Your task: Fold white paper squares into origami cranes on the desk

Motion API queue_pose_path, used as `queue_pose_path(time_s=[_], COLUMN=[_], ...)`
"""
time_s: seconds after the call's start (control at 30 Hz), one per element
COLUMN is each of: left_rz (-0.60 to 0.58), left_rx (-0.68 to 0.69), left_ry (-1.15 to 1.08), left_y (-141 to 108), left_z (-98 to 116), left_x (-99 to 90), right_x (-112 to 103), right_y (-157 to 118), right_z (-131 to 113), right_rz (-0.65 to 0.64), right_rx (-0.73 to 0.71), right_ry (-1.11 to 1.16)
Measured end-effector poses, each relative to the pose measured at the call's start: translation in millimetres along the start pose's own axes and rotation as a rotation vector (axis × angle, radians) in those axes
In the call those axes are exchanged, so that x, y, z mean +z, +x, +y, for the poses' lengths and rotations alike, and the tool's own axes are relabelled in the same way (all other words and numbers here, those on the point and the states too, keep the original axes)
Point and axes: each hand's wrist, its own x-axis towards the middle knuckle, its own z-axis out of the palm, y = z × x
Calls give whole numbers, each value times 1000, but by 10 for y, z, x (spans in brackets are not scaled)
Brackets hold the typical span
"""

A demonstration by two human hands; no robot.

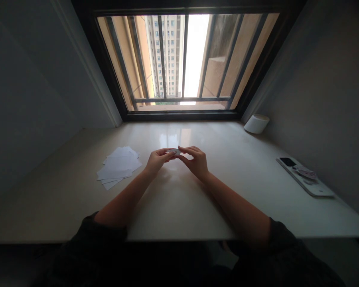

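Observation:
Above the middle of the white surface, a small folded piece of white paper [176, 151] is held between both my hands. My left hand [158, 160] pinches its left side, with the thumb lying over it. The fingertips and thumb of my right hand [196, 160] close on its right edge. My fingers cover part of the paper, so its full shape is hidden. To the left of my left hand, several loose white paper sheets [119, 164] lie overlapping in an uneven, fanned pile.
A phone in a pale case [305, 177] lies at the right by the wall. Farther back in the right corner stands a white, cup-like round object [256, 124]. A dark-framed window [184, 116] with bars closes off the far side of the white sill [179, 207].

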Motion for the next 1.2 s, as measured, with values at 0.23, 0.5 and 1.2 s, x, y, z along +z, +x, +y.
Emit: queue_pose_path(time_s=[0.23,0.5,1.2], left_rz=[-7,-2,-12], left_rx=[-27,-6,58], left_ry=[-8,14,-99], left_y=[-8,-18,-10], left_z=[21,28,24], left_x=[2,5,6], right_x=[-14,6,46], right_y=[1,-8,24], right_z=[13,21,56], right_rz=[-3,1,-32], right_rx=[-24,21,220], right_ry=[39,115,266])
